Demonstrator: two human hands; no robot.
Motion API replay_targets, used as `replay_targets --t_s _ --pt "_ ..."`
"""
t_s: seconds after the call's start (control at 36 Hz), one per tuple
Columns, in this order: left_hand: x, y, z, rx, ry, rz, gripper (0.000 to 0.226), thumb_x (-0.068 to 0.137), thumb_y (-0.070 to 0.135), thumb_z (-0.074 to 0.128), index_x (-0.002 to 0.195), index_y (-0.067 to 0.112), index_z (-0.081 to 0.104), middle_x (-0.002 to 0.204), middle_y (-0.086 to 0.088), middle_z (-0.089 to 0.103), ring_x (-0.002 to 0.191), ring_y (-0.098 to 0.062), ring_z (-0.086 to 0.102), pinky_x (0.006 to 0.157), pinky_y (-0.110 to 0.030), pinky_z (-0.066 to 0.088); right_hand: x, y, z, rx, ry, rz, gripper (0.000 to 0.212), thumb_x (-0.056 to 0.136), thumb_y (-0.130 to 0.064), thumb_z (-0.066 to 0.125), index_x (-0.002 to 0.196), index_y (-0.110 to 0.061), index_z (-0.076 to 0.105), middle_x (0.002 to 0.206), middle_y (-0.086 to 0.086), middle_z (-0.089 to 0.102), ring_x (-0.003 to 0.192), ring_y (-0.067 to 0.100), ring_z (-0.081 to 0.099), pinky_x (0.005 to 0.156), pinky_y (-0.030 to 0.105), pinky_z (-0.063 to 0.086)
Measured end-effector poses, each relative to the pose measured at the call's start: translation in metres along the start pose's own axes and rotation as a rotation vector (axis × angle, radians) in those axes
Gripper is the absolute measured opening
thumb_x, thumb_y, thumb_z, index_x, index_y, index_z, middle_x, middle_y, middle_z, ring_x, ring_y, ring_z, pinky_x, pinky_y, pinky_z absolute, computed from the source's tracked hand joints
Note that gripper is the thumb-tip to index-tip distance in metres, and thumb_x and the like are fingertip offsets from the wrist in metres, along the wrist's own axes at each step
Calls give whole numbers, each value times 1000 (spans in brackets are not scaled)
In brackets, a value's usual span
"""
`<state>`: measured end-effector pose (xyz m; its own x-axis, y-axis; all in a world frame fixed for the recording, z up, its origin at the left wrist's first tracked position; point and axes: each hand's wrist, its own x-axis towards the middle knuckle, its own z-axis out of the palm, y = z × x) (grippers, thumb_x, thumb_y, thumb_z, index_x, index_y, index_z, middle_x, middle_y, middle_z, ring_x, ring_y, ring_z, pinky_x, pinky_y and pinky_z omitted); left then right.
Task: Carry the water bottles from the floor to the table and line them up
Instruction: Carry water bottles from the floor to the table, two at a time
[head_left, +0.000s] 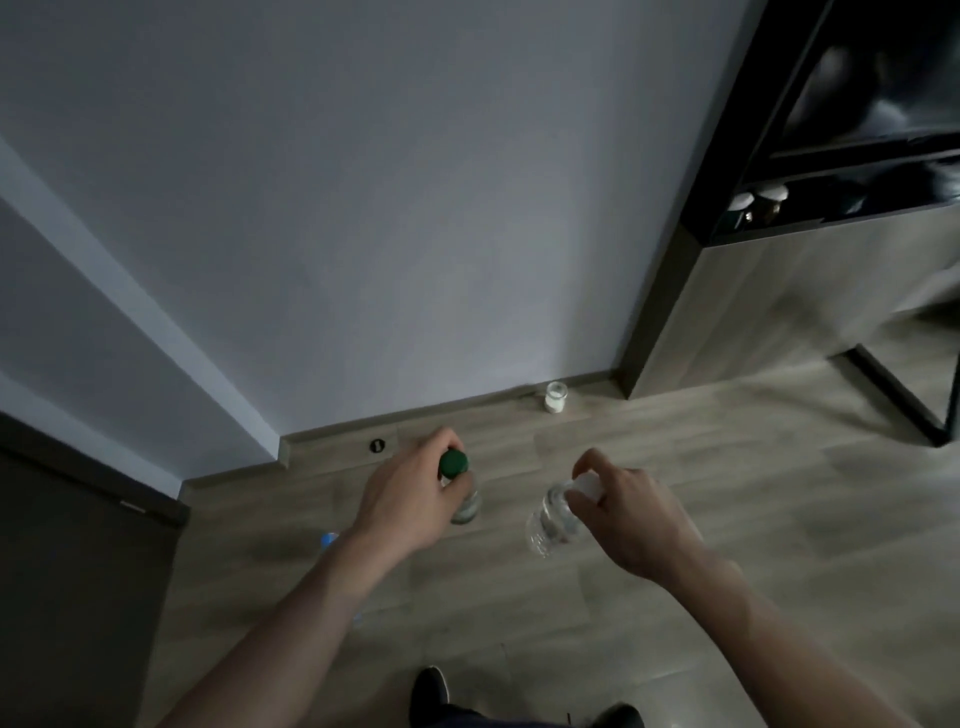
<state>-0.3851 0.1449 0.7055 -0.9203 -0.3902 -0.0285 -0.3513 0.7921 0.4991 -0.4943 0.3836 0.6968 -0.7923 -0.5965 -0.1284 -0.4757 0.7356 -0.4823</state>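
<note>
The left hand (410, 499) has its fingers curled round the neck of a clear bottle with a green cap (453, 464), gripping it just under the cap; the bottle hangs upright below the hand, above the wooden floor (727, 493). The right hand (631, 512) pinches the neck of a second clear bottle with a white cap (588, 483); this one is tilted, its body (550, 522) slanting down and to the left of the hand. The two bottles are near each other but apart, both out from the baseboard where the floor meets the grey wall (415, 208). A third bottle with a blue cap (328, 539) shows only in part beside the left forearm, low near the floor. A small white jar (555, 397) stands on the floor against the baseboard, near the corner of a wooden cabinet (779, 312) at the right. Two dark shoes (430, 691) show at the bottom edge.
</note>
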Motion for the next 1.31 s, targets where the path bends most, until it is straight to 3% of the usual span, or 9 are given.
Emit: replay_targets --t_s 0.14,0.28,0.44,0.58,0.64,0.94,1.14,1.22,1.31 --pt "1 80 30 -32 26 45 20 88 44 62 87 34 44 73 13 56 64 -4 52 55 -32 42 -27 63 -50 10 28 25 22 83 -54 48 94 -36 44 84 -3 67 72 25 58 61 34 41" --pt "0 150 58 -33 42 81 22 87 49 61 90 36 43 74 17 56 66 2 51 57 -29 38 -54 120 -95 -13 46 41 26 78 -55 46 93 -33 47 80 -6 61 71 25 53 62 34 40" --pt "12 218 84 -34 -26 142 24 86 52 62 91 37 44 73 18 58 64 0 53 52 -27 33 -73 180 -140 -35 113 92 20 81 -51 49 91 -34 47 79 -8 59 68 21 52 59 33 35" --pt "33 275 106 -21 -92 223 22 86 47 63 90 34 45 75 13 59 67 -6 55 59 -34 46 -81 227 -171 -17 164 156 20 83 -50 52 92 -34 49 75 -8 56 69 23 51 60 34 39" --pt "44 297 116 -10 -104 264 22 87 46 63 90 33 46 75 13 58 67 -5 53 60 -33 44 -83 248 -182 -9 182 189 20 82 -51 52 93 -34 48 76 -6 58 69 26 53 60 35 41" --pt "147 428 199 -23 -186 412 25 86 49 61 91 32 45 80 11 56 73 -15 52 68 -37 46 -65 386 -251 -44 234 310 23 87 -56 51 95 -35 45 83 -2 66 82 32 62 62 36 41" --pt "223 522 258 -46 -238 474 24 88 49 62 91 34 43 80 12 54 78 -16 54 67 -34 42 -37 486 -311 -49 236 424 20 86 -56 50 95 -42 39 77 -4 60 80 31 62 61 36 40" --pt "255 564 281 -46 -253 531 24 88 49 61 92 33 43 79 12 53 75 -16 51 64 -33 33 -27 528 -336 -67 257 449 21 87 -56 50 97 -41 39 76 -4 64 79 30 64 60 35 40" --pt "280 607 301 -43 -303 570 23 88 46 61 91 32 43 82 10 54 80 -21 54 67 -36 41 -21 565 -360 -71 283 470 22 89 -55 51 99 -39 40 79 -3 67 80 30 64 61 35 40"
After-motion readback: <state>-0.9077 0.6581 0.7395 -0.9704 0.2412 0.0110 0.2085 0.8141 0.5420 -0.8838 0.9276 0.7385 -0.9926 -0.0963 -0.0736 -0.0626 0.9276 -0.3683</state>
